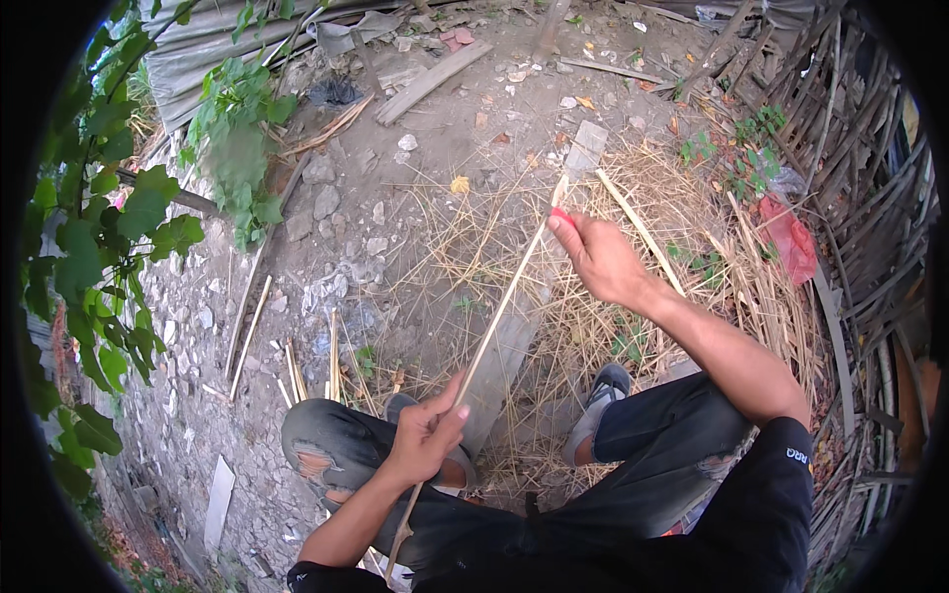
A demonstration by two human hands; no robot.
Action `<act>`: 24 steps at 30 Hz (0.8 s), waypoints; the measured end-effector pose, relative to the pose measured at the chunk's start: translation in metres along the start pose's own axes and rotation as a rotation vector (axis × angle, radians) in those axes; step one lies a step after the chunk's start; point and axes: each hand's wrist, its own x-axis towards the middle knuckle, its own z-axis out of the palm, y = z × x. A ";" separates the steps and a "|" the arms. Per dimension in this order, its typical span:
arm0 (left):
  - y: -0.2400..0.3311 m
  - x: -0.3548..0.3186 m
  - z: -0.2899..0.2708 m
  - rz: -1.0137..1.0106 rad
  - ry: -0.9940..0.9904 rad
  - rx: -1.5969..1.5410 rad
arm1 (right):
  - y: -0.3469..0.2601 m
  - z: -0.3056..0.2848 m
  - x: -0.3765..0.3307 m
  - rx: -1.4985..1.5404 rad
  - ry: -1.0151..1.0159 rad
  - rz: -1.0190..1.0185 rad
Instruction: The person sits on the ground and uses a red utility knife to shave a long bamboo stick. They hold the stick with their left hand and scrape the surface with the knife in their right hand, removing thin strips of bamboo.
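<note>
at the far left, leafy green branches (109, 227) hang over stony ground (198, 336), with a flat pale slab (218, 502) lying low on the stones. just right of them, a few short split bamboo pieces (292, 371) lie loose on the dirt beside your left knee (321, 450), which shows through torn dark trousers.

your left hand (427, 435) is closed around the lower part of a long thin bamboo strip (494, 316), fingers curled over it and thumb pointing up along it. the tail of the strip passes under that hand and runs down past your forearm toward the lower edge of the view.

the strip rises on a slant from lower left to upper right, held clear of the ground between your two hands. below it a grey plank (504, 371) lies on the ground between your feet. your right foot sits in a grey sandal (600, 395) on a bed of dry straw-coloured shavings (593, 247).

your right hand (598, 259) is closed on the upper end of the strip, pinching it at the fingertips; something small and red shows at the thumb tip, and i cannot tell what it is. a second pale bamboo strip (638, 229) lies on the shavings behind that hand.

further right, a crumpled red bag (791, 242) rests on the shavings, and a stack of curved dark bamboo slats (870, 198) fills the right edge.
</note>
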 end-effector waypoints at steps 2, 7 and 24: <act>0.002 0.005 0.000 0.002 0.002 -0.010 | -0.007 0.026 -0.023 -0.038 -0.126 -0.093; 0.008 0.010 0.001 -0.009 0.028 -0.009 | -0.025 0.064 -0.050 -0.245 -0.189 -0.379; 0.006 0.025 0.006 0.075 0.223 0.366 | -0.042 0.047 -0.056 -0.002 -0.405 -0.227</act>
